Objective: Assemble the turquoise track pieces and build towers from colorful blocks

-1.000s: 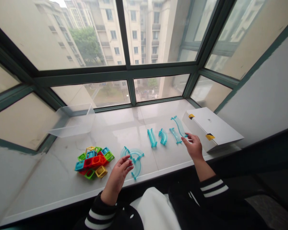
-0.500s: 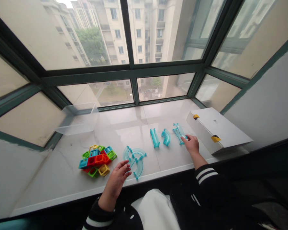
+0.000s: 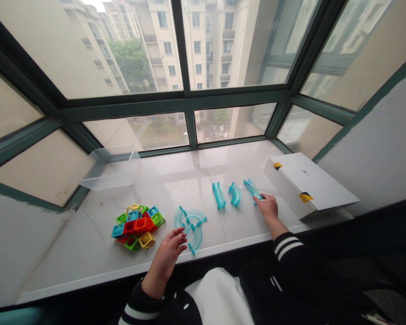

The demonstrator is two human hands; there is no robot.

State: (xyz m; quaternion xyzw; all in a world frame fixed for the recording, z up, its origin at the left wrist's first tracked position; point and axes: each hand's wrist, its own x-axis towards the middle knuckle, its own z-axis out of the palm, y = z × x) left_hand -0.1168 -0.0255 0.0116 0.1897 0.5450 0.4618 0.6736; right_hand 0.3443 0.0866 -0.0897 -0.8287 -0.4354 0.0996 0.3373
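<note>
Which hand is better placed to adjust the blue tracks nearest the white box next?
Probably your right hand: it is gripping at those tracks, near the box. Your left hand is over by the round tracks, with the straight track in between.

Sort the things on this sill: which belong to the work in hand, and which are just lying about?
Likely in the work:
slim blue pieces at the right hand
straight blue pieces
curved blue pieces
blue arcs near the left hand

Apparently just lying about:
coloured blocks
clear tub
white box
</note>
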